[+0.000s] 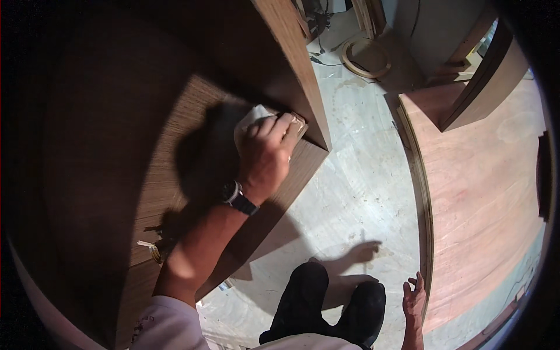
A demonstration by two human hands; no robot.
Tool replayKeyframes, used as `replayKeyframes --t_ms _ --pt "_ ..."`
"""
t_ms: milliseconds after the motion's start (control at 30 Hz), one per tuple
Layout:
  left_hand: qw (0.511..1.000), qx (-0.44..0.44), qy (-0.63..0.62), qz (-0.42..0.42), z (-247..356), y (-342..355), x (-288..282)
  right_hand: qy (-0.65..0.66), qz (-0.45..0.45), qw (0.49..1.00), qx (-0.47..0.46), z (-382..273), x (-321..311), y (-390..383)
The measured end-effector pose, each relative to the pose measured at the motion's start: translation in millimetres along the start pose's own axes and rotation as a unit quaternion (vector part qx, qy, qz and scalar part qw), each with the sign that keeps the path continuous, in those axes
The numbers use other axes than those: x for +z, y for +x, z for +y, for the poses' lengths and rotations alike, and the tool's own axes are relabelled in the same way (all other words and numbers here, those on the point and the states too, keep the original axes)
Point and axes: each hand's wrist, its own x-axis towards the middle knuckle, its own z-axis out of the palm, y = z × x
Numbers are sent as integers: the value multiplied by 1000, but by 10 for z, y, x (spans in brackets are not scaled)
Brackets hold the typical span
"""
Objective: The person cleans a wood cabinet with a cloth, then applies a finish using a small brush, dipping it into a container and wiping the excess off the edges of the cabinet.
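My left hand (265, 146), a dark watch (239, 198) on its wrist, reaches into the inner corner of a brown wood-grain cabinet (186, 116). Its fingers are closed over a crumpled white cloth or paper (248, 122) and a small flat tan block (300, 125), pressed on the wood close to the upright panel (297, 58). The palm hides how cloth and block lie together. Low on the right, my right hand (414, 298) holds nothing. Its fingers are apart, close to the edge of a large pinkish plywood board (478, 204).
A coil of pale edging strip (366, 58) lies on the grey floor (361, 157), near wood offcuts and cables. A dark-edged panel (484, 81) stands on the plywood. Left of my forearm, a small bundle of thin strips (153, 251) rests on the cabinet.
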Motion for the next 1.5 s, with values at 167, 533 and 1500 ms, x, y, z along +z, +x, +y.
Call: replayKeyframes --t_ms 167,533,1500 --pt "996 -54 -74 -17 -345 -88 98 1 7 999 -39 0 30 32" --pt "990 21 -138 -2 -242 -168 -11 5 19 999 -33 117 -14 29" --pt "984 -42 174 -15 -836 -153 147 9 21 997 -80 210 -20 85"
